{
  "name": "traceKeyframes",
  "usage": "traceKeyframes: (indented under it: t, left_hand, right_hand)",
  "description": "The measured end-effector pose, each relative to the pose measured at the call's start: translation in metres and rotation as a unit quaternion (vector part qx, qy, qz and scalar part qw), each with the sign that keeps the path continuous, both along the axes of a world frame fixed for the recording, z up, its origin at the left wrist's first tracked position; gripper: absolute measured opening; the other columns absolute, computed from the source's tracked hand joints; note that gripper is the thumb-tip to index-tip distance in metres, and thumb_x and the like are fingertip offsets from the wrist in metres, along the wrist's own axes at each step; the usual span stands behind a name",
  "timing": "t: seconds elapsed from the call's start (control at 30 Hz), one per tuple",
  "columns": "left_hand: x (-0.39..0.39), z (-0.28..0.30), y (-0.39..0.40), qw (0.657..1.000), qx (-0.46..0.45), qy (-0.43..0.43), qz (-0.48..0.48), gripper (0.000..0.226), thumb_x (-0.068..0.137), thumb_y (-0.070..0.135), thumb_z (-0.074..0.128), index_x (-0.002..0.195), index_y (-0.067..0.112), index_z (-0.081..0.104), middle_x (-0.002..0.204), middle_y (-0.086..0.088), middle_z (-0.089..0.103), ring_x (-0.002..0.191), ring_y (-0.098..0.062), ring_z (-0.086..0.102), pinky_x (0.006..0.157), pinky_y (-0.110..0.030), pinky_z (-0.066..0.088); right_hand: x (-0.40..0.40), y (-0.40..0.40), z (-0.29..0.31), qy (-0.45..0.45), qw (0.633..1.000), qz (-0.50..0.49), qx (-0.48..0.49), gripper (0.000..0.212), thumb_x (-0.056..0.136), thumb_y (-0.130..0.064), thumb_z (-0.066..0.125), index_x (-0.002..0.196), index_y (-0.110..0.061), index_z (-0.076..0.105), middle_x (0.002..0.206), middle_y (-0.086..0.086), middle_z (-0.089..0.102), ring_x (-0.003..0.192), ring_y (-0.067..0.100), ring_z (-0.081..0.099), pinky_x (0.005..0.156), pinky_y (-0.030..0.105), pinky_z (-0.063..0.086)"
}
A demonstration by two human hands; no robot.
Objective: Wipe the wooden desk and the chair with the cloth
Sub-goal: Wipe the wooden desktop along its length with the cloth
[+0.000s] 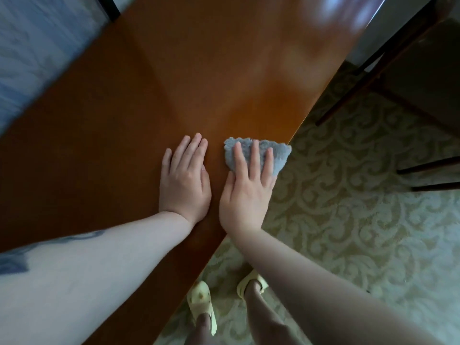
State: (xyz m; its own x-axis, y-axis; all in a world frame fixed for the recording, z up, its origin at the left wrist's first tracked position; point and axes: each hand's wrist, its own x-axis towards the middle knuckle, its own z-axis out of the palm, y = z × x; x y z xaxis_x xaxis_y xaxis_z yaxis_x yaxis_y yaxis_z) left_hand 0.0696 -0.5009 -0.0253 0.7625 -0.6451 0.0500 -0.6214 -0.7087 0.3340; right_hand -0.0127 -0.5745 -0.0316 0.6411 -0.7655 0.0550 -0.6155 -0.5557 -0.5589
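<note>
Grey cloth (pixel 256 155) overhangs the desk (pixel 149 95) edge under the flat right hand (pixel 246 192); left hand (pixel 185 180) flat beside.

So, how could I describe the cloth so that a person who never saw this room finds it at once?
Start from the large reddish-brown wooden desk and follow its edge nearest the patterned carpet. There the right hand presses flat on the cloth, which slightly overhangs that edge. It is small, fluffy and grey-blue, the only soft thing on the desk; the left hand beside it rests on bare wood.
</note>
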Motion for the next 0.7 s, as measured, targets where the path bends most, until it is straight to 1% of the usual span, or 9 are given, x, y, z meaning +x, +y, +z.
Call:
traceKeyframes:
  t: [0.03,0.13,0.2,0.27,0.33,0.47,0.53,0.63,0.7]
  left_hand:
    - [-0.001,0.000,0.001,1.000,-0.004,0.001,0.000,0.051,0.098,0.023,0.024,0.144,0.014,0.042,0.151,-0.004,0.041,0.144,-0.020,0.028,0.119,-0.046,0.018]
    - [-0.003,0.000,0.002,1.000,-0.012,-0.001,0.000,0.050,0.098,0.022,0.025,0.145,0.014,0.041,0.152,-0.002,0.039,0.145,-0.019,0.026,0.120,-0.044,0.016]
    - [-0.002,0.000,0.001,1.000,-0.013,0.001,0.002,0.049,0.099,0.019,0.029,0.146,0.015,0.040,0.153,-0.002,0.038,0.145,-0.019,0.025,0.120,-0.043,0.014]
    - [-0.001,0.000,-0.001,1.000,-0.026,0.004,0.003,0.050,0.096,0.016,0.030,0.145,0.014,0.042,0.153,-0.002,0.038,0.145,-0.019,0.025,0.119,-0.043,0.013]
    - [-0.001,0.001,0.000,0.999,-0.042,0.010,0.007,0.052,0.093,0.012,0.033,0.144,0.013,0.044,0.152,-0.004,0.039,0.145,-0.020,0.025,0.120,-0.043,0.011]
    - [-0.001,0.001,0.002,0.996,-0.088,0.031,0.014,0.050,0.091,-0.001,0.040,0.139,0.010,0.050,0.149,-0.007,0.044,0.143,-0.022,0.030,0.120,-0.041,0.012]
    - [-0.005,0.003,0.010,0.995,-0.097,0.015,-0.004,0.047,0.092,-0.002,0.042,0.136,0.008,0.052,0.146,-0.009,0.047,0.141,-0.024,0.034,0.120,-0.042,0.015]
    - [-0.029,0.007,0.046,0.995,-0.066,-0.011,-0.069,0.045,0.095,0.006,0.041,0.138,0.009,0.050,0.147,-0.008,0.046,0.141,-0.024,0.034,0.120,-0.043,0.015]
    - [-0.049,0.008,0.081,0.996,-0.039,-0.012,-0.085,0.043,0.098,0.014,0.037,0.139,0.009,0.049,0.148,-0.007,0.044,0.142,-0.023,0.033,0.120,-0.042,0.015]
  right_hand:
    - [0.005,-0.018,-0.004,0.001,1.000,-0.002,-0.010,0.051,0.099,-0.024,0.035,0.150,-0.023,0.037,0.160,0.005,0.025,0.149,0.028,0.010,0.119,0.050,0.012]
    - [0.024,-0.059,-0.005,0.001,0.996,-0.092,-0.008,0.056,0.100,-0.020,0.039,0.154,-0.013,0.024,0.162,0.011,0.016,0.150,0.030,0.005,0.121,0.046,0.011]
    - [0.022,-0.038,-0.004,0.016,0.994,-0.112,-0.013,0.056,0.101,-0.022,0.037,0.154,-0.010,0.022,0.162,0.010,0.016,0.150,0.029,0.004,0.122,0.046,0.010]
    - [0.001,0.007,-0.002,0.029,0.999,-0.030,-0.033,0.055,0.099,-0.024,0.036,0.153,-0.012,0.029,0.160,0.006,0.023,0.150,0.023,0.010,0.122,0.048,0.005]
    - [-0.027,0.035,0.000,0.043,0.992,0.103,-0.051,0.054,0.098,-0.026,0.035,0.151,-0.015,0.035,0.158,0.002,0.029,0.149,0.018,0.014,0.122,0.043,0.000]
    - [-0.029,-0.023,0.002,0.069,0.945,0.303,-0.099,0.050,0.101,-0.031,0.036,0.151,-0.022,0.035,0.157,-0.005,0.031,0.148,0.015,0.017,0.121,0.036,-0.003]
    - [-0.021,-0.047,0.002,0.060,0.960,0.261,-0.083,0.050,0.102,-0.031,0.037,0.151,-0.026,0.034,0.158,-0.006,0.031,0.148,0.014,0.016,0.120,0.034,-0.005]
    - [-0.020,0.005,0.001,0.029,0.998,0.044,-0.037,0.051,0.100,-0.029,0.035,0.150,-0.021,0.037,0.157,-0.001,0.032,0.149,0.017,0.016,0.122,0.043,0.003]
    - [-0.037,0.067,0.005,0.028,0.998,0.056,-0.023,0.053,0.099,-0.032,0.031,0.149,-0.018,0.038,0.157,-0.001,0.031,0.149,0.017,0.016,0.122,0.044,0.006]
